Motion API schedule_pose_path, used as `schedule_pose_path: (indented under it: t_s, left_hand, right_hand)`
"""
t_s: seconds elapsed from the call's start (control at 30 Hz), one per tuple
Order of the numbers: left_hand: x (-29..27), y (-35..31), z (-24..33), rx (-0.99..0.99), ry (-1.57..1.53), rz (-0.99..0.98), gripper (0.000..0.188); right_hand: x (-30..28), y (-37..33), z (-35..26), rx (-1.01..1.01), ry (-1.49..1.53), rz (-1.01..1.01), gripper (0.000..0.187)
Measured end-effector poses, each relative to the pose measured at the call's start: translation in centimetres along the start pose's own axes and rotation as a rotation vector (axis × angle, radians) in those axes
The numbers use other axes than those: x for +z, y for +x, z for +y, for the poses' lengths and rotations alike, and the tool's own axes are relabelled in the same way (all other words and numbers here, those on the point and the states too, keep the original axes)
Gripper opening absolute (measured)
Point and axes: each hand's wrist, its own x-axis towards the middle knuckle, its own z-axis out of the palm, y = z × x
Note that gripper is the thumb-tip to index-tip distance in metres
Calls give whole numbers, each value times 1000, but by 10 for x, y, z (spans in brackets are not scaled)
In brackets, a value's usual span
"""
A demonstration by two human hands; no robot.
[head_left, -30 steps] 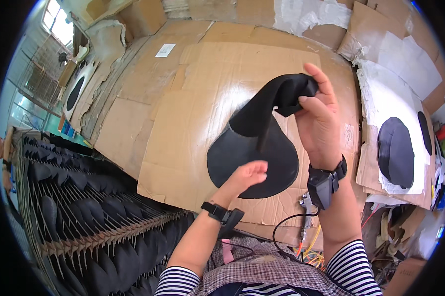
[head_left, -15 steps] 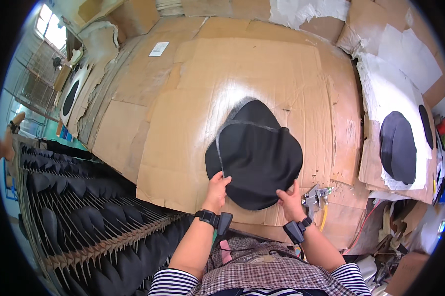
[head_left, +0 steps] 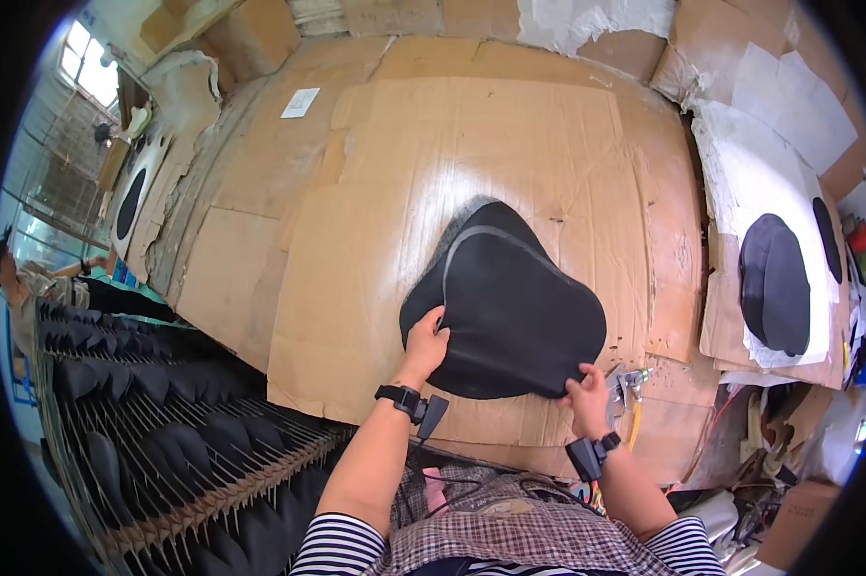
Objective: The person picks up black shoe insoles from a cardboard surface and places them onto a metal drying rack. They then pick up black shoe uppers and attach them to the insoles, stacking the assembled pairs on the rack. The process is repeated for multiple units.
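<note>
A soft black rounded-triangular sheet (head_left: 524,307) lies over a similar black sheet (head_left: 420,302) on the cardboard-covered table. A grey band runs along the upper sheet's edge, and the lower one shows past it at the far point and left side. My left hand (head_left: 425,344) pinches the upper sheet's left edge between thumb and fingers. At the near right corner my right hand (head_left: 588,396) grips the same sheet's rim between thumb and fingertips. Just right of that hand lies a metal spray gun (head_left: 628,384) with a yellow hose.
On the right, black sheets (head_left: 774,283) are stacked on white paper over cardboard. A rack (head_left: 164,490) at left holds several black pieces on thin rods. Another person (head_left: 30,278) stands beyond the rack. A white paper slip (head_left: 300,103) lies on the table (head_left: 510,125).
The upper sheet has been spread flatter and pulled out to the right. My right hand moved right with its corner; my left slid slightly up. Another person has come into view at left.
</note>
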Motion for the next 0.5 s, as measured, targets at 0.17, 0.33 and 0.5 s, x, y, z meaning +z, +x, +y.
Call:
schedule_pose_path:
  t_s: [0.17,0.33,0.5]
  left_hand:
    - [-11,36,-21,78,-21,56,41]
    - [-34,59,-4,-65,-7,24,53]
    - [-35,40,-5,121,98,24,58]
  right_hand:
    - [19,-1,-9,125,187,-196,29]
    - [44,12,-19,211,182,-206,22]
    - [40,-1,-12,263,147,-237,22]
